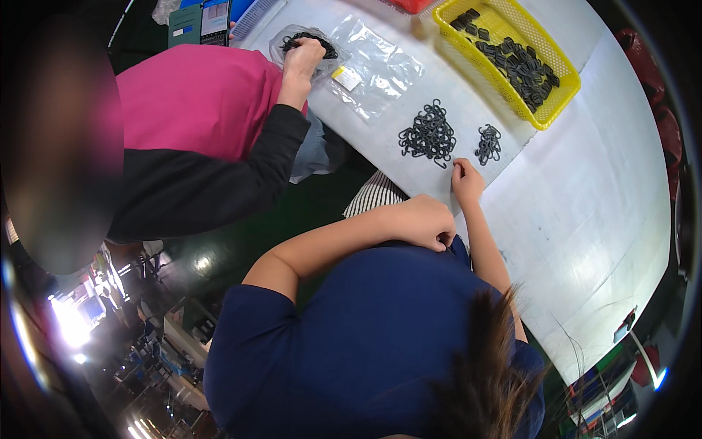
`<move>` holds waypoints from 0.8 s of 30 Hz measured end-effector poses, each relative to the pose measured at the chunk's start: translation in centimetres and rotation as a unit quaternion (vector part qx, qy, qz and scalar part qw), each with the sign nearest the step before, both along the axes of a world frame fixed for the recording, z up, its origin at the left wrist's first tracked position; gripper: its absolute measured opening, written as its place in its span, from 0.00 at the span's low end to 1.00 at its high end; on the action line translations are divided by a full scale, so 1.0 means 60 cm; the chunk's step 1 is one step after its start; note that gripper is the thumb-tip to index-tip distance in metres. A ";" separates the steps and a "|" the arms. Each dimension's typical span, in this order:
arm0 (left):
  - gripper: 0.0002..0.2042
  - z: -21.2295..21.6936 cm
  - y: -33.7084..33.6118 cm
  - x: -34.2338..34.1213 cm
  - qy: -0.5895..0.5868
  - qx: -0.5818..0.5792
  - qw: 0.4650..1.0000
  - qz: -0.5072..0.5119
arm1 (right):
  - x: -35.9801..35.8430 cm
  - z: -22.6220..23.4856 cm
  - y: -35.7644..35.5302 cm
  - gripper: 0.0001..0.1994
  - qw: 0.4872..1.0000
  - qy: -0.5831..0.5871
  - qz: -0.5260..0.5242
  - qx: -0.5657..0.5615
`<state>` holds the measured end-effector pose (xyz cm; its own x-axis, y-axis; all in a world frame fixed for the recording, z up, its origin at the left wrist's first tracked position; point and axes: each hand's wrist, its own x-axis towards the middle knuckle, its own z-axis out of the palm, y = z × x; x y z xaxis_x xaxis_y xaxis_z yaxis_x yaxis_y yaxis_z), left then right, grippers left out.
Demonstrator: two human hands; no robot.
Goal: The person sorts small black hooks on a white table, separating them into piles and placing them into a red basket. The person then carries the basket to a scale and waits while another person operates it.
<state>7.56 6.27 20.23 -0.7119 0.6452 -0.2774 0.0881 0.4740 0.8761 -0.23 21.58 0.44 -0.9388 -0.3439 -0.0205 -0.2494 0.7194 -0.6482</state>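
Two heaps of small black plastic hooks lie on the white table point(585, 205): the larger heap point(428, 134) to the left, the smaller heap point(488, 143) just beside it on the right. The person's right hand point(466, 180) rests on the table just below both heaps, fingers pinched narrow, though I cannot tell whether a hook sits between them. The left hand point(426, 222) is curled into a loose fist against the dark blue shirt, off the table; what it holds, if anything, is hidden.

Farther up, a flat clear plastic bag point(373, 67) lies on the table with a small pale yellow label point(346, 77) near its lower left corner. Left of it, a co-worker's hand point(303, 58) in a black sleeve presses on a second clear bag point(307, 45) holding black pieces. At the top right, a yellow mesh plastic basket point(545, 117) holds more small black parts, spread along its length.
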 end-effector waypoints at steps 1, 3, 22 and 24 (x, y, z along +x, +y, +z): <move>0.06 0.002 -0.001 0.001 0.004 -0.008 1.000 0.002 | 0.001 0.000 -0.002 0.04 1.000 -0.002 0.001 0.000; 0.06 0.004 0.001 -0.002 0.014 -0.021 1.000 0.004 | 0.000 0.002 -0.002 0.04 1.000 -0.002 0.002 0.003; 0.13 -0.185 -0.078 -0.009 0.097 0.014 0.927 0.363 | -0.007 0.003 0.002 0.05 1.000 -0.013 0.022 0.011; 0.16 -0.238 -0.107 -0.010 0.178 -0.055 0.887 0.422 | -0.008 0.008 0.006 0.05 0.999 -0.021 0.024 0.022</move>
